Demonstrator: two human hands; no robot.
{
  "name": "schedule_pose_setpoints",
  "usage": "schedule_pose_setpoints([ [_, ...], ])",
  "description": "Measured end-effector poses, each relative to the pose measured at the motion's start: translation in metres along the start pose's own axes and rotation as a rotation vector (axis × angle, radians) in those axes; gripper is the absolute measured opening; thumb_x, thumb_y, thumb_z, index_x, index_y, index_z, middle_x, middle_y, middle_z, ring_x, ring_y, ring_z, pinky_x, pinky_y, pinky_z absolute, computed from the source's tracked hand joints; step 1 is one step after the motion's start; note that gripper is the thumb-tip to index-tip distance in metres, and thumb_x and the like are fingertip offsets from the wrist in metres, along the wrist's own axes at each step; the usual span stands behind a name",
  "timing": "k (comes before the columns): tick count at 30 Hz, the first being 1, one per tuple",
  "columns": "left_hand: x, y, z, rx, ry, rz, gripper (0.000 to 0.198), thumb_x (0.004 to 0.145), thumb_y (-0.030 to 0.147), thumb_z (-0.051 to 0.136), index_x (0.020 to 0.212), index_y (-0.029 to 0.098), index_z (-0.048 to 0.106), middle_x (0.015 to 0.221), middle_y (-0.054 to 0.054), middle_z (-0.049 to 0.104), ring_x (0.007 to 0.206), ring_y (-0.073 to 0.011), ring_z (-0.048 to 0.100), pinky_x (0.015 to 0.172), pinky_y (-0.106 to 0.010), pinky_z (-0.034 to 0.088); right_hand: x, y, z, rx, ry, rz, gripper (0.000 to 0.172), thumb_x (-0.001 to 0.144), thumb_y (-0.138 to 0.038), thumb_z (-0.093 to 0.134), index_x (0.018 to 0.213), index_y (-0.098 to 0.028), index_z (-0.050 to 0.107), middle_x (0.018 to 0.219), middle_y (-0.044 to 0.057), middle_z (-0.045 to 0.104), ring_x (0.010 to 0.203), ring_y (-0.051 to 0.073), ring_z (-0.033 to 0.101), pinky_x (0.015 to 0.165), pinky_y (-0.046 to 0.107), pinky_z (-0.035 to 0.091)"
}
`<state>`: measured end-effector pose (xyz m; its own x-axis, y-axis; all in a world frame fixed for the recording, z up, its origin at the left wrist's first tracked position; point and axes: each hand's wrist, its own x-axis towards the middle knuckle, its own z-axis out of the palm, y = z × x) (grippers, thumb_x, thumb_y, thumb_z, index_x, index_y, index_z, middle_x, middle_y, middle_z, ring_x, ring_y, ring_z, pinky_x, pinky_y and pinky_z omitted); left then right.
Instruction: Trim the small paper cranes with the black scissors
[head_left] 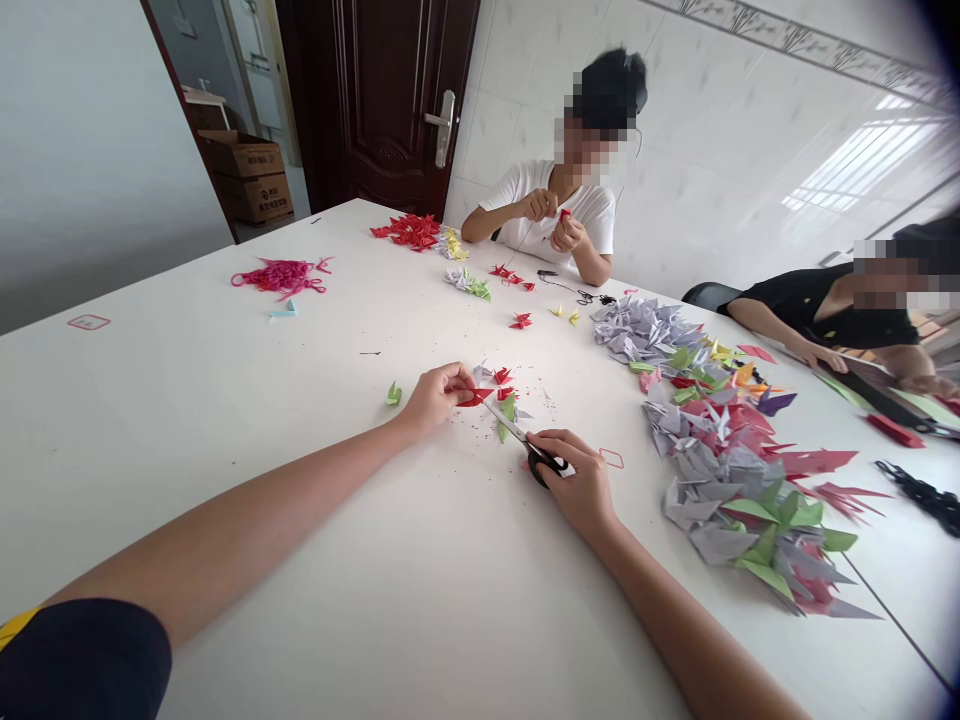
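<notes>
Between the thumb and fingers of my left hand [442,390] is a red folded paper piece [475,398], probably an origami crane like those around it. My right hand [576,478] grips black-handled scissors [513,428], whose blade tips meet the edge of the red paper. Close behind and beside the blades lie small red paper cranes [503,377] and a green one [507,418]. Tiny paper scraps are scattered around them on the white table [315,560]. Left of my left hand sits another green crane [394,394].
A long heap of grey, pink and green cranes [720,450] runs along the right. Red cranes [412,232] and pink string [281,277] lie farther back. Across the table one person [555,215] handles a red piece; another person [825,300] works at a paper cutter [874,388].
</notes>
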<state>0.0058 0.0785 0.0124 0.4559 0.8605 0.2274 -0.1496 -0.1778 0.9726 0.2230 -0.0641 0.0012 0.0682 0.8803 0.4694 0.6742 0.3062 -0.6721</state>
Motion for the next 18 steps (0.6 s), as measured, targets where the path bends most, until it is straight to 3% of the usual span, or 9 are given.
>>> schedule_pose_setpoints([
  [12,-0.0016,0.0020,0.0006,-0.025,0.005,-0.012,0.026,0.070,0.032,0.078,0.074,0.017,0.058,0.075,0.000,0.062,0.075,-0.0136,0.063,0.078,-0.032,0.055,0.0001,-0.0057,-0.0017,-0.077,0.054,-0.004,0.026,0.080,-0.018,0.061,0.099,-0.026,0.077,0.098,0.005,0.070,0.074,0.017,0.068,0.062,0.030,0.056],
  [18,-0.0019,0.0006,-0.0013,-0.028,-0.002,-0.010,0.023,0.073,0.032,0.076,0.077,0.017,0.059,0.077,-0.002,0.065,0.079,-0.0143,0.064,0.083,-0.035,0.056,-0.0002,-0.0057,0.0004,-0.070,0.083,-0.027,0.024,0.081,-0.019,0.062,0.099,-0.026,0.076,0.100,0.005,0.071,0.078,0.018,0.068,0.064,0.031,0.056],
])
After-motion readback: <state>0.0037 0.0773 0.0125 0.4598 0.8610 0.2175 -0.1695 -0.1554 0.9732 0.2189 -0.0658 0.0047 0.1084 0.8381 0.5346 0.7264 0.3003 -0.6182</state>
